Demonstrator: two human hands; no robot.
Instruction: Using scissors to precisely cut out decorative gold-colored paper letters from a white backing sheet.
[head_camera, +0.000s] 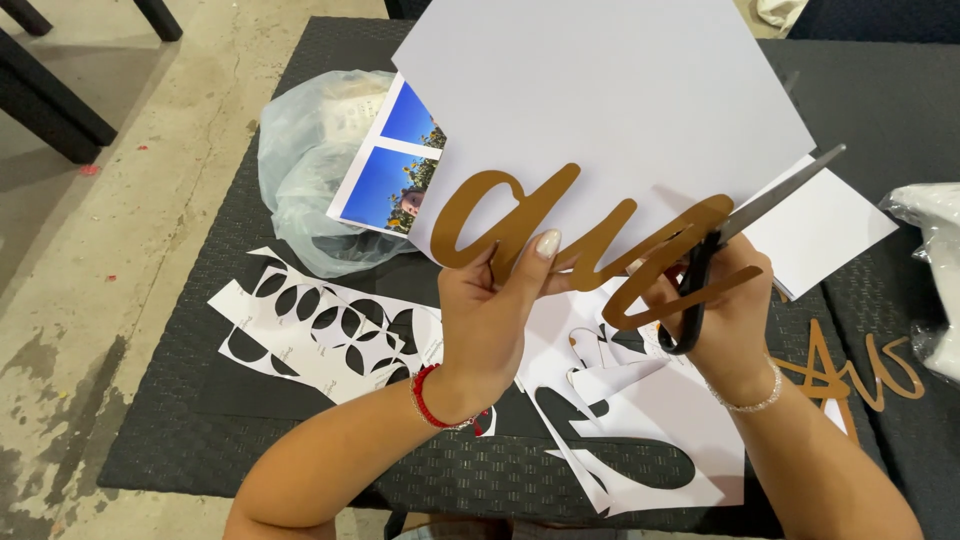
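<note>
Our left hand (495, 310) pinches lettering (560, 235) | right hand (725, 310) grips scissors (745, 225) | lettering runs sideways between them, blades touching its right end

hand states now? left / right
Left hand: closed, pinching the gold cursive lettering cutout.
Right hand: closed through the handles of the black scissors, blades at the cutout.

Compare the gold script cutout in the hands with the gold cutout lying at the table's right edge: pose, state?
The held gold cutout is lifted off the table, pinched by the left hand; the lying gold cutout rests flat on the dark table, untouched. The held one has the scissors in the right hand at its end; the lying one is partly hidden by the right forearm. Both are gold-brown looping script shapes.
</note>
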